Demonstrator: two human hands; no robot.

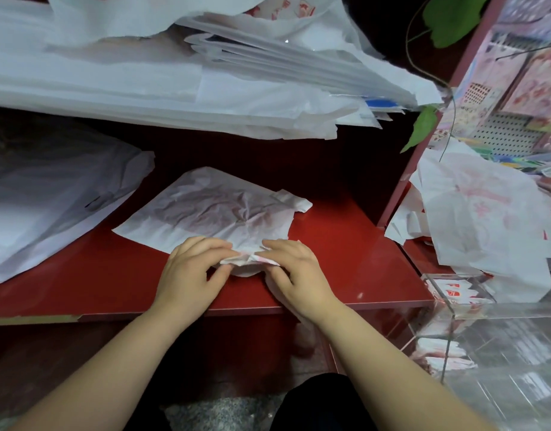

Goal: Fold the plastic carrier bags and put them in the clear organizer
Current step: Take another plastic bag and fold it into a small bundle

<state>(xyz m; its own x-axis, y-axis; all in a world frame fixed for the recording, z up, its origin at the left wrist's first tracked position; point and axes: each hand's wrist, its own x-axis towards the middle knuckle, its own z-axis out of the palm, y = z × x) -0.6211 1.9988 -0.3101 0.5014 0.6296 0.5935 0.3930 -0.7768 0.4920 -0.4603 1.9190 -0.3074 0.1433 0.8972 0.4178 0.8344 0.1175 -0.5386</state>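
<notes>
A small folded white carrier bag with red print [247, 262] lies near the front edge of the red shelf [345, 259]. My left hand [193, 269] and my right hand [294, 272] both pinch it, one from each side. Just behind them a flat, crumpled white bag [212, 209] is spread on the shelf. The clear organizer [491, 331] stands at the lower right, with several folded red-and-white bags [451, 293] inside it.
A thick stack of white bags [174, 82] rests on the shelf above. More white bags [44, 206] lie at the left, and a loose heap [485, 222] sits at the right past the red upright. A green leafy vine [423, 126] hangs there.
</notes>
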